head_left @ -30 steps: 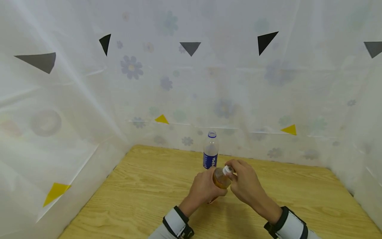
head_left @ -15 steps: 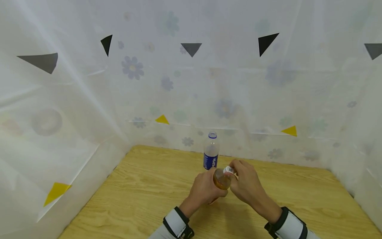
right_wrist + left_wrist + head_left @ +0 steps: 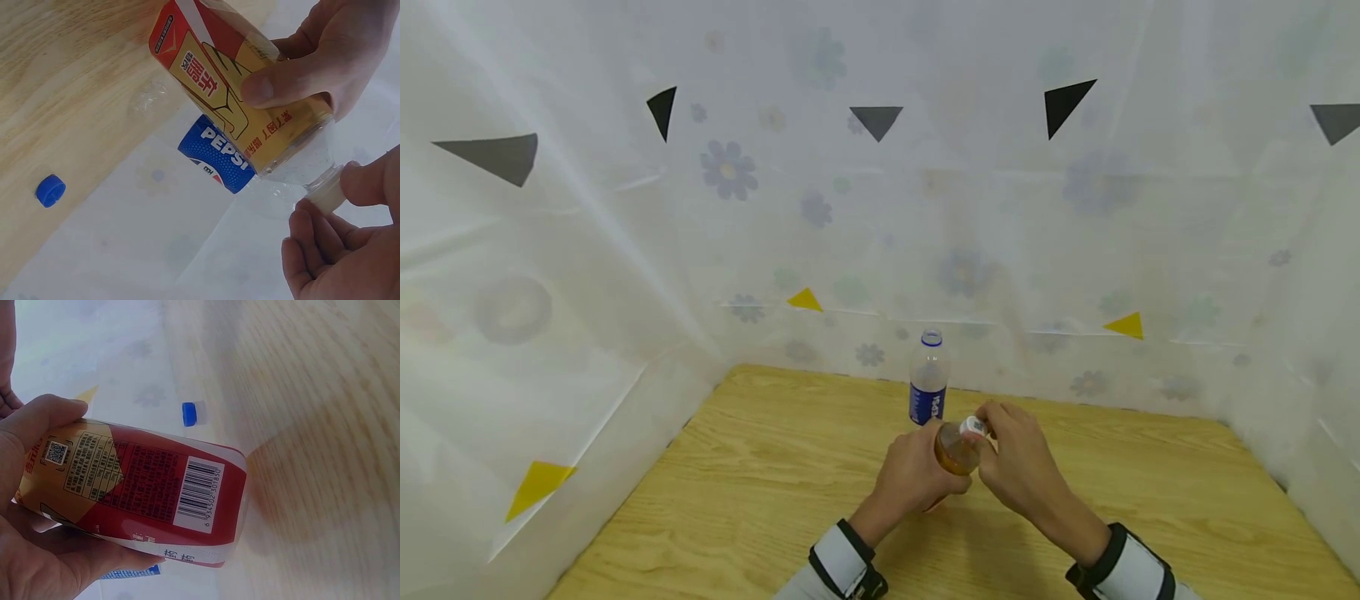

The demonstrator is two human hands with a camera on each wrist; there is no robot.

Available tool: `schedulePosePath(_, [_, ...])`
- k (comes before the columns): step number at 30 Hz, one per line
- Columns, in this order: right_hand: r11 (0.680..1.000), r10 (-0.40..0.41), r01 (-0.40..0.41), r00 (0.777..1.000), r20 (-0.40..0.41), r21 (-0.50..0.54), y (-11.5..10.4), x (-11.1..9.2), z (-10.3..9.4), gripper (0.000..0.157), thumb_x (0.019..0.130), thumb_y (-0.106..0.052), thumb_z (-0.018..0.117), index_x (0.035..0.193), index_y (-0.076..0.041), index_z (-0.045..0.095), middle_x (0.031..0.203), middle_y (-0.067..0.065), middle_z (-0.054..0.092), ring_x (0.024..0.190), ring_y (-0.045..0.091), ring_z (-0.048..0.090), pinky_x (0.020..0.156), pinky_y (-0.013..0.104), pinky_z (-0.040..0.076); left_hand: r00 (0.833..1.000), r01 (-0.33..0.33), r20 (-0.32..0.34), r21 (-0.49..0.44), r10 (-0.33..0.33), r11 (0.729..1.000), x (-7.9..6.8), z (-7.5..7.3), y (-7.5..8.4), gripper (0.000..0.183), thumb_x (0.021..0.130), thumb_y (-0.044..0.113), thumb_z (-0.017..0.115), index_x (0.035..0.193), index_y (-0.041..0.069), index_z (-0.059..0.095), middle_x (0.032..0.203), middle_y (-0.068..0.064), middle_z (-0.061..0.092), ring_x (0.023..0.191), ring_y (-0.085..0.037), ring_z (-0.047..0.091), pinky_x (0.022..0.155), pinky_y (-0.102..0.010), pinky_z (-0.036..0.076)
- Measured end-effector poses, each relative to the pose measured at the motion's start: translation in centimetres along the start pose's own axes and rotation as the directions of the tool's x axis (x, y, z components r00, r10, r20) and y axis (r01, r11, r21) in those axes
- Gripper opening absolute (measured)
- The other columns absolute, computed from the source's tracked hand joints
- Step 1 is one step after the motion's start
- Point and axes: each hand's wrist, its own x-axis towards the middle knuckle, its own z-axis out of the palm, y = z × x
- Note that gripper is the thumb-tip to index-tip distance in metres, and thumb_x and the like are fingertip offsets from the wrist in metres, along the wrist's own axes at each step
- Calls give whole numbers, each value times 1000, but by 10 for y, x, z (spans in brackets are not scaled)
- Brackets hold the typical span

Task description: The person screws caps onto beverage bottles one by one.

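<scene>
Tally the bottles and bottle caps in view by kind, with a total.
Bottles: 2 (the open, blue-labelled Pepsi bottle; the red-and-gold drink bottle gripped by the left hand)
Bottle caps: 2 (the loose blue cap on the table; the white cap pinched by the right hand)
Total: 4

Held bottle [image 3: 953,457] in front, standing bottle [image 3: 928,402] behind

The held bottle leans right over the counter [image 3: 790,433]; whether its base touches is unclear. A person's left grip [image 3: 912,468] surrounds its body; the right grip [image 3: 1024,462] pinches its cap [image 3: 973,426] from the right. Behind it, slightly left, the standing bottle is near the counter's far edge. To that bottle's right, apart from it, a loose cap [image 3: 189,414] lies on the counter. Sheeting [image 3: 985,208] rises behind the counter and along both sides.
</scene>
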Motion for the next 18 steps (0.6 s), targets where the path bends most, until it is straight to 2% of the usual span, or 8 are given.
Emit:
schedulePosePath(3, [1000, 14, -14, 1000, 18, 4, -2, -1, -2, 16, 91, -12, 75, 103, -3, 68, 93, 5, 65, 86, 21, 59, 75, 41, 49, 1000, 12, 7, -15, -12, 1000, 0, 0, 1, 55, 70, 27, 88, 116, 15, 62, 100, 1, 73, 80, -7, 67, 67, -25, 55])
schedulePosePath(5, [1000, 28, -28, 999, 39, 0, -4, -2, -4, 26, 92, -14, 74, 114, -1, 68, 103, 10, 69, 97, 30, 63, 83, 49, 52, 1000, 19, 10, -21, -19, 1000, 0, 0, 0, 54, 70, 27, 89, 115, 15, 62, 100, 1, 73, 79, -8, 67, 67, -25, 55])
schedulePosePath(10, [999, 41, -40, 994, 97, -4, -8, -5, -7, 51, 92, -15, 75, 137, 0, 58, 126, 20, 67, 118, 45, 59, 96, 67, 45, 1000, 19, 0, -12, -19, 1000, -1, 0, 0, 55, 69, 26, 90, 115, 14, 63, 100, 0, 73, 80, -9, 69, 68, -25, 56])
schedulePosePath(15, [1000, 2, -4, 997, 82, 19, -9, -6, -6, 43, 89, 5, 69, 130, -3, 65, 123, 17, 70, 112, 40, 62, 94, 62, 48, 1000, 4, 2, -2, -4, 1000, -1, 0, 1, 57, 69, 26, 89, 118, 14, 62, 102, -1, 73, 82, -10, 69, 68, -26, 55])
schedulePosePath(18, [1000, -6, 4, 998, 68, 23, -9, -5, -6, 38, 88, 11, 65, 124, -3, 68, 117, 15, 72, 107, 36, 64, 91, 58, 51, 1000, -3, 2, 8, 3, 1000, 0, 0, 1, 58, 69, 26, 89, 119, 13, 62, 102, -1, 73, 81, -10, 68, 67, -25, 54])
